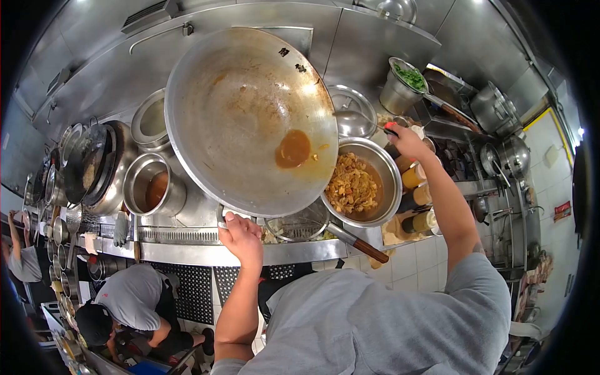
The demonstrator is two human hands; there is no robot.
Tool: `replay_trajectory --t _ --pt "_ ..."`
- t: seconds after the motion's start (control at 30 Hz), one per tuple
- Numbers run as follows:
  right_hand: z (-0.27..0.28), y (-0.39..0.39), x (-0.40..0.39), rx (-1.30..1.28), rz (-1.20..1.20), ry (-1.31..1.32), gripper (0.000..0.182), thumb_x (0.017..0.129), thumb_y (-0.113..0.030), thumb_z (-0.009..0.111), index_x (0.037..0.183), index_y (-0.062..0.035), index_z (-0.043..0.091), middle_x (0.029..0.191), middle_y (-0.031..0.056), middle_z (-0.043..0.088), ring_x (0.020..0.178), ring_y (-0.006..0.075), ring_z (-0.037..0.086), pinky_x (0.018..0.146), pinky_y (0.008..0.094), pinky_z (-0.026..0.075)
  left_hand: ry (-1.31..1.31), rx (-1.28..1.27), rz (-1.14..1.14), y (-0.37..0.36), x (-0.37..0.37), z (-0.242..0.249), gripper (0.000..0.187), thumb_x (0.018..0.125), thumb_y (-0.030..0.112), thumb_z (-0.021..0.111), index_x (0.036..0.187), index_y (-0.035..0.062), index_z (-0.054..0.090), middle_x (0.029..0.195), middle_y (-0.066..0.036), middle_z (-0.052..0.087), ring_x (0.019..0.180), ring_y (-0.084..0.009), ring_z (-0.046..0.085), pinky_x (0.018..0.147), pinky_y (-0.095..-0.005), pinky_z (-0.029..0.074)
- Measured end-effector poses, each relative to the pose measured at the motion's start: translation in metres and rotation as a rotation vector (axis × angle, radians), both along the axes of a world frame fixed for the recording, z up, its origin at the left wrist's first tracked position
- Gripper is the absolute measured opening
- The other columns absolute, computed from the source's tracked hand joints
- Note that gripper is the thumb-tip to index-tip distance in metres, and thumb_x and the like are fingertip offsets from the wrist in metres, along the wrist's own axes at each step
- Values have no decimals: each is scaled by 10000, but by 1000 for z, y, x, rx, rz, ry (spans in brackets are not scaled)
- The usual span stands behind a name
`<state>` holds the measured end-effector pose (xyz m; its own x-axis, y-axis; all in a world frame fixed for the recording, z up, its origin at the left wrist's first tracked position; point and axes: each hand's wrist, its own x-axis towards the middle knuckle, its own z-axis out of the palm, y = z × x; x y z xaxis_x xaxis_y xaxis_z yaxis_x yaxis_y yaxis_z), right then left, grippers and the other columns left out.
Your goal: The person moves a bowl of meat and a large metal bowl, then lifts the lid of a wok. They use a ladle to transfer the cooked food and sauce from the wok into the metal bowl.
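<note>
My left hand [240,240] is closed around the handle at the near edge of a large wok [237,112]. The wok is tilted, its inside facing me, with a small pool of brown sauce [294,149] low on its right side. In my closed right hand [406,140] is the handle of a ladle [354,124], whose bowl hangs by the wok's right rim. Just below the ladle stands a steel bowl [395,194] holding brown, saucy chopped food [351,184]. The wok's lower right rim overlaps the bowl's left side.
A wire strainer with a wooden handle [370,249] lies at the counter's front. To the left are a pot [178,197] of brown liquid and stacked woks [119,169]. Squeeze bottles [415,199] and a pot of chopped greens [409,76] stand right. Another person [134,294] bends down behind.
</note>
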<state>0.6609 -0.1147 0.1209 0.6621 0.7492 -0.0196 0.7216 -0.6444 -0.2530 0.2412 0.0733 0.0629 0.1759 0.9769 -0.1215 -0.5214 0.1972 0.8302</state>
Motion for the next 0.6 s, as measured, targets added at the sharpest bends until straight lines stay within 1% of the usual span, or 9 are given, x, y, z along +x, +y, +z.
replay_trajectory --t 0.1,0.17,0.23,0.27,0.33,0.37,0.43,0.53,0.6 --pt "2 29 -11 -5 -44 15 343 882 -247 552 1150 -37 588 1040 241 629 989 399 584 854 441 456 8 26 -1 -1 0 4 398 975 274 439 637 104 312 512 8 296 388 -113 341 352 -281 298" --pt "-3 45 -22 21 18 17 330 882 -259 541 1129 -47 597 1019 224 641 956 403 592 837 461 460 9 22 1 0 0 1 395 975 270 437 638 105 312 513 8 296 388 -111 341 353 -280 298" --pt "-6 63 -37 -42 187 -54 298 876 -233 525 1095 -52 615 1012 204 644 970 387 597 855 470 462 7 20 0 0 0 -2 392 975 265 436 639 105 312 514 9 296 389 -109 340 354 -279 299" --pt "-8 73 -44 -42 187 -54 298 876 -233 525 1095 -52 615 1012 204 644 970 387 597 855 470 462 -19 16 -2 0 0 -4 367 970 253 462 666 111 317 533 17 300 396 -99 325 341 -273 288" --pt "-13 91 -55 -147 260 -121 276 863 -244 533 1069 -83 623 1010 174 643 965 364 604 839 472 476 -43 9 -7 -2 0 -4 344 966 240 489 692 116 321 552 26 303 403 -89 310 327 -266 278" --pt "-23 99 -56 -149 255 -119 276 863 -244 533 1069 -83 623 1010 174 643 965 364 604 839 472 476 -33 17 0 -2 0 -2 341 966 239 485 693 115 324 552 26 303 403 -89 311 328 -267 279" --pt "-47 114 -52 -52 297 -147 265 852 -255 540 1056 -108 623 1020 152 632 960 352 606 824 473 482 -25 23 1 -2 3 -2 337 966 238 482 694 114 326 552 26 302 402 -90 312 329 -267 281" --pt "-59 114 -48 -119 371 -149 298 846 -259 542 1097 -117 614 1033 142 624 960 351 607 825 473 480 -4 11 17 0 3 -5 339 966 240 477 690 112 328 549 27 303 401 -90 309 332 -267 279" --pt "-57 97 -38 -148 390 -145 309 842 -256 546 1111 -118 612 1025 137 626 956 348 607 823 469 481 37 62 -2 0 1 -4 376 967 283 452 664 103 319 510 5 306 376 -117 347 342 -281 308"
